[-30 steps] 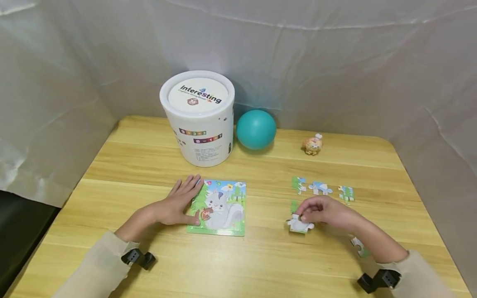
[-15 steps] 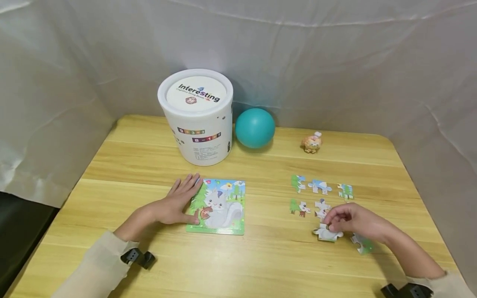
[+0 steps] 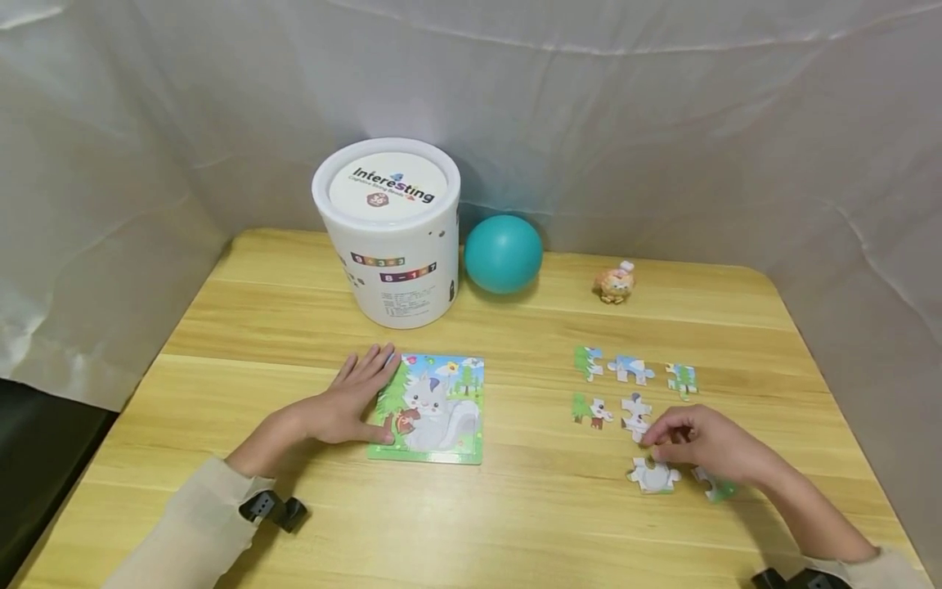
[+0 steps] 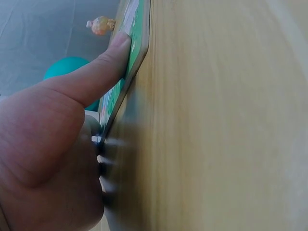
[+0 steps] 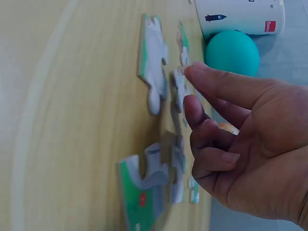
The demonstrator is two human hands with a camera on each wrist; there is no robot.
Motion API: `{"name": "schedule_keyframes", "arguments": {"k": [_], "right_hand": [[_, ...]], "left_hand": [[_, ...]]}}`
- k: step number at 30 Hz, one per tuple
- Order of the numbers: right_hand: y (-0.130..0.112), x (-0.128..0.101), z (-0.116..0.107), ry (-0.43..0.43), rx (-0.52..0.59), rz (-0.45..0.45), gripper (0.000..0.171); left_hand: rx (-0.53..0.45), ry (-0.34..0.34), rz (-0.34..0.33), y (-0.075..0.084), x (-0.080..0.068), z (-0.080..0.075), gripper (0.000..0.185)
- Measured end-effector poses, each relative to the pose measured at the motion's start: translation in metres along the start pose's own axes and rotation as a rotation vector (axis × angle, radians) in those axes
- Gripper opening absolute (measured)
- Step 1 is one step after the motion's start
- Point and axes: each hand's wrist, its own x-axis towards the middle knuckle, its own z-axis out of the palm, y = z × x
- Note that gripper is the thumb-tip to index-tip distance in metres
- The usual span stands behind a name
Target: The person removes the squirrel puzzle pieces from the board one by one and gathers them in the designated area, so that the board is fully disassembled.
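Note:
My left hand (image 3: 349, 405) lies spread at the left edge of a squirrel jigsaw puzzle board (image 3: 449, 454), its thumb (image 4: 108, 65) resting on the board's green border. In the head view my right hand (image 3: 702, 446) hovers just behind a grey-and-white puzzle piece (image 3: 655, 477), which lies flat on the table. Thumb and fingers are loosely bent with a gap between them, and the right wrist view shows nothing held. A green-edged corner piece (image 3: 719, 488) lies to the right, partly covered by the hand. Behind are a squirrel-face piece (image 3: 635, 415) and a brown-and-green piece (image 3: 589, 411).
A back row holds a tree piece (image 3: 587, 361), a sky piece (image 3: 630, 369) and another tree piece (image 3: 684, 379). Farther back on the wooden table (image 3: 471, 523) stand a white bucket (image 3: 401, 270), a teal ball (image 3: 504, 254) and a small orange figurine (image 3: 615, 283).
My right hand carried the grey-and-white puzzle piece rightward, laid it beside the corner piece and let go, drawing slightly back from it. The left hand stays on the board.

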Motion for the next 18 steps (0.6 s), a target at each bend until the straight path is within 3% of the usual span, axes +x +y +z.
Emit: {"name": "schedule_keyframes", "arguments": {"k": [9, 18], "right_hand": [[-0.033, 0.026, 0.005, 0.089, -0.088, -0.068, 0.013], [-0.075, 0.079, 0.038, 0.013, -0.084, -0.139, 0.020]], "left_hand": [[0.000, 0.007, 0.039, -0.005, -0.001, 0.001, 0.116], [-0.033, -0.025, 0.033, -0.004, -0.002, -0.001, 0.120]]}}
